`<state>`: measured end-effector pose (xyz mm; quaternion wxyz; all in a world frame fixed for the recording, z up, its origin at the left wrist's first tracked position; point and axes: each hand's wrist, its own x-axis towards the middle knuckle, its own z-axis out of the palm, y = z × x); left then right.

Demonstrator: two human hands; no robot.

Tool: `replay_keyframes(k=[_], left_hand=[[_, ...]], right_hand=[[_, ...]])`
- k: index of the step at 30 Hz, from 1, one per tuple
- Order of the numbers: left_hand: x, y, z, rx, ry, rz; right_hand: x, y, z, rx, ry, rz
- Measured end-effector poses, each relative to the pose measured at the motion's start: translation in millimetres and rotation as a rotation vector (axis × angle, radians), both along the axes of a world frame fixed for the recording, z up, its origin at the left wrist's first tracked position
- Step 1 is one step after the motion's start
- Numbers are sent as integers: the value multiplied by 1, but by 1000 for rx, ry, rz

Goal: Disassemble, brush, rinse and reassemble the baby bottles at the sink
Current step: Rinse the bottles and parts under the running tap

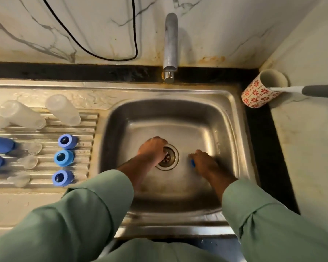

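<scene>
Hands down in the basin, bottle parts on the drainer

Sleeves, green, fill the bottom of view; both my arms reach down into the sink [233, 118]. My left hand [153, 148] sits knuckles-up right at the drain [168, 157], fingers curled under. Something pale shows at the fingertips by the drain edge, but I can't tell if I'm holding it. My right hand [204, 160] is just right of the drain, fingers curled round a small blue piece [192, 163]; only a sliver of it shows, too blurred to say what part it is.

Left of the basin, on the ribbed drainboard [87, 129]: three blue collar rings [63, 157] in a column, openings facing up. Beside them, further left, three clear teats [27, 161], roughly in a diagonal row. Two blue caps [0, 144] at the far left edge, cut off by the frame. Beyond those, clear bottle bodies [62, 110] lying tilted, w/ open ends toward me.

Far side: tap [170, 46] over the rim, no water visible. Back right on the counter, a red-flower mug [261, 89] holding a grey-handled brush [311, 90]. Black cable [102, 44] loops over the marble wall.
</scene>
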<state>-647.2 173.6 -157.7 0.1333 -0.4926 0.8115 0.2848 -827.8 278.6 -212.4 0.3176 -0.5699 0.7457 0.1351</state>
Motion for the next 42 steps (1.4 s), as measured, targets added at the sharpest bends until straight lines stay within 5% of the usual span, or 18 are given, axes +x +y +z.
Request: replay_keyframes(k=[6, 11, 17, 21, 27, 33, 42], left_hand=[[-20, -59, 36, -75, 530, 455], [-61, -108, 102, -51, 903, 577], [-61, -125, 115, -92, 701, 499], [-42, -126, 105, 19, 738, 759], [-40, -148, 117, 194, 568, 719], [-41, -146, 117, 112, 526, 678], [-40, -144, 121, 55, 475, 616]], right_hand=[[22, -33, 3, -274, -277, -176], [52, -76, 28, -497, -392, -326], [58, -100, 43, -660, -541, -470], [55, -104, 45, -678, -618, -528], [54, -113, 32, -598, -585, -526], [57, -113, 13, -467, -630, -474], [58, -122, 24, -168, -1114, -1072]])
